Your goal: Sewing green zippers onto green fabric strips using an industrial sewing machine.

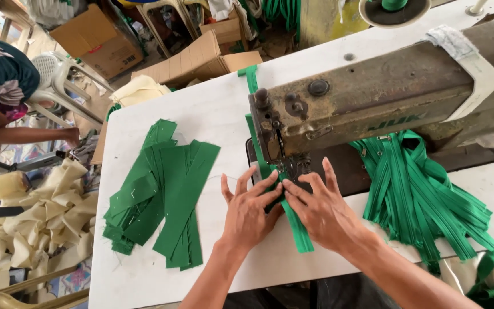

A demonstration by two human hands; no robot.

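Both hands flat and open on a green zipper strip [298, 226] at the needle of a worn sewing machine [373, 97]: left hand [250, 209] pressing its left edge, right hand [321, 209] its right, fingertips nearly touching. Long axis running from near table edge away under the presser foot, tilted slightly leftward at the far end. Stacked green fabric strips [161, 194] well apart leftward, bare white table [212, 114] between; heaped green zippers [424, 194] close on the right
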